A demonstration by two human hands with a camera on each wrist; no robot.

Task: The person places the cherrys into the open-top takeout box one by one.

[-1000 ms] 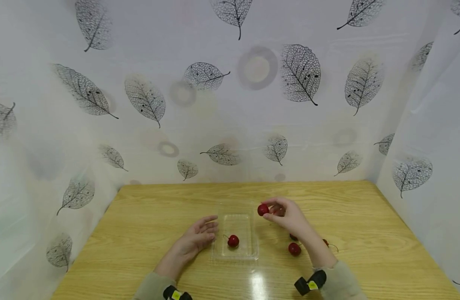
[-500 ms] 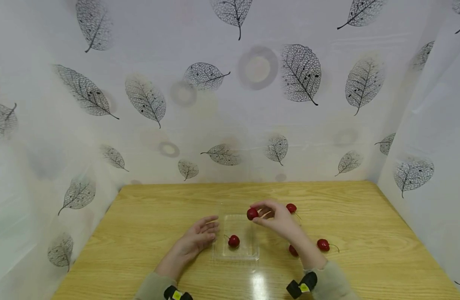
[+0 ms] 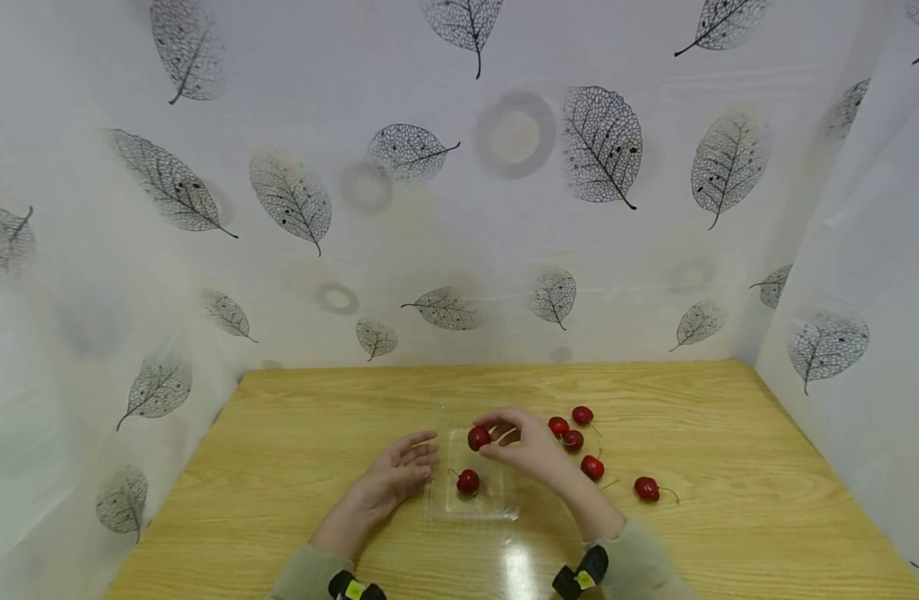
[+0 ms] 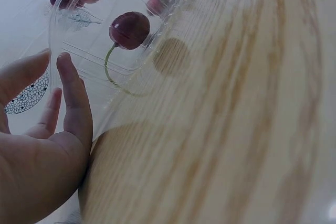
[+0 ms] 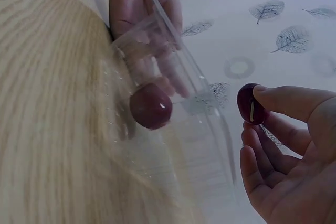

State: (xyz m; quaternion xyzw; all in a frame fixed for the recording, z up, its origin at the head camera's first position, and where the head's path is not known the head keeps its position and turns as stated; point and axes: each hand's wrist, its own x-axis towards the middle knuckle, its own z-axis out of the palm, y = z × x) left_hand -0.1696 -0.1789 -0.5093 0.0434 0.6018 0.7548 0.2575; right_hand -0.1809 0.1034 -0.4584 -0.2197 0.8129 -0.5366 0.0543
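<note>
My right hand (image 3: 525, 447) pinches a dark red cherry (image 3: 478, 438) between thumb and fingertips. It hovers over the far part of a clear plastic box (image 3: 470, 516); in the right wrist view the held cherry (image 5: 245, 100) is above the rim. Inside the box lies another cherry (image 3: 468, 482), whose thin green stem shows in the left wrist view. My left hand (image 3: 395, 477) rests at the box's left side, its fingers loosely extended. Its fingertips are right at the transparent wall (image 4: 54, 38) in the left wrist view.
Several cherries (image 3: 592, 467) lie loose on the wooden table to the right of the box, some with stems. One cherry (image 3: 646, 489) sits apart, farther right. Leaf-patterned sheeting (image 3: 459, 250) encloses the table (image 3: 294, 400) at the back and sides.
My right hand has carried its cherry leftward and slightly nearer, from beside the box to over it. Cherries on the right that the arm covered now show. The left hand stays put.
</note>
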